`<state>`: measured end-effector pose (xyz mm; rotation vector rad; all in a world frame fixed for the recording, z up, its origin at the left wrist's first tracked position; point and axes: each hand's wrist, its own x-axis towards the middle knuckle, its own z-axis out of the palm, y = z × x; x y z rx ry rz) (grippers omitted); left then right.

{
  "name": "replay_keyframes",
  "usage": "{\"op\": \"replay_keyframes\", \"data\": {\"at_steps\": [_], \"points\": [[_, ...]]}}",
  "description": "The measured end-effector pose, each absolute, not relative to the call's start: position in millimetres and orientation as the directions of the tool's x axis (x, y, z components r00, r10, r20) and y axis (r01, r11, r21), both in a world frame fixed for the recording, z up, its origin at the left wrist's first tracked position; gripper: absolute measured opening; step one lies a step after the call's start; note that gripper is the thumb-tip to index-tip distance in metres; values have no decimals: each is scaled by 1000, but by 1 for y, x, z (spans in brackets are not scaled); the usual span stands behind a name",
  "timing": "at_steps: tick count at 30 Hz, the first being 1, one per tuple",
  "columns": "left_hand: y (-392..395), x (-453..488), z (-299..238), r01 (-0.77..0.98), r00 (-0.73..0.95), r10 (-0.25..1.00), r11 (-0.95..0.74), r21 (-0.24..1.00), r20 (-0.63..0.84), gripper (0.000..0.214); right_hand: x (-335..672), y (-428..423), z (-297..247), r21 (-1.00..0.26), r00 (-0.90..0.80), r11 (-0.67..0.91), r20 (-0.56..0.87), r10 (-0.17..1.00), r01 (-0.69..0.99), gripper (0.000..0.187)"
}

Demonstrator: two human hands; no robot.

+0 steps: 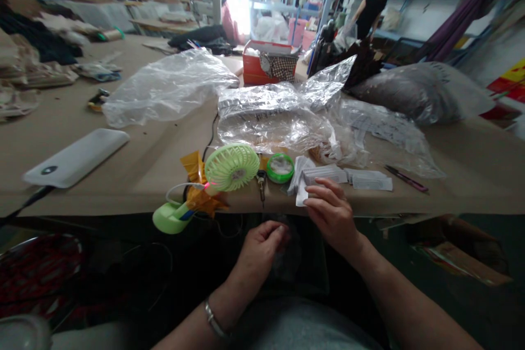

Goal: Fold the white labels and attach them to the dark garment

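At the table's front edge, my right hand (334, 216) has its fingertips closed on the end of a white paper label (302, 194). More printed white labels (326, 175) lie in a pile just behind it. Below the edge, over my lap, my left hand (264, 246) is closed with thumb and forefinger pressed together; whatever it may hold is hidden. A round green tub (280, 168) with whitish contents sits left of the labels. Beside it, a small metal tool with a thin tip (261, 183) hangs over the edge.
A green fan (232, 168) with orange tape stands at the front edge. Clear plastic bags (270, 115) spread behind. A purple-handled slim tool (406, 179) lies right, a white power bank (77, 157) left. A red box (258, 68) and a person (371, 11) are farther back.
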<state>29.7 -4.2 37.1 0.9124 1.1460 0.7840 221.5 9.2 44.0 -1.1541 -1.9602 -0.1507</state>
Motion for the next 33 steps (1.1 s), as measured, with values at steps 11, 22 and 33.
{"op": "replay_keyframes", "data": {"at_steps": [11,22,33], "points": [[6,61,53,-474,450,722,692,545,-525,6,220,-29,46,-292,-369,640,620,693,711,23],[-1,53,51,-367,377,687,726,581,-621,12,250,6,34,-104,-196,297,542,817,949,25],[4,50,59,-374,538,628,775,509,-562,11,226,-24,45,-475,-325,687,636,700,551,12]]}}
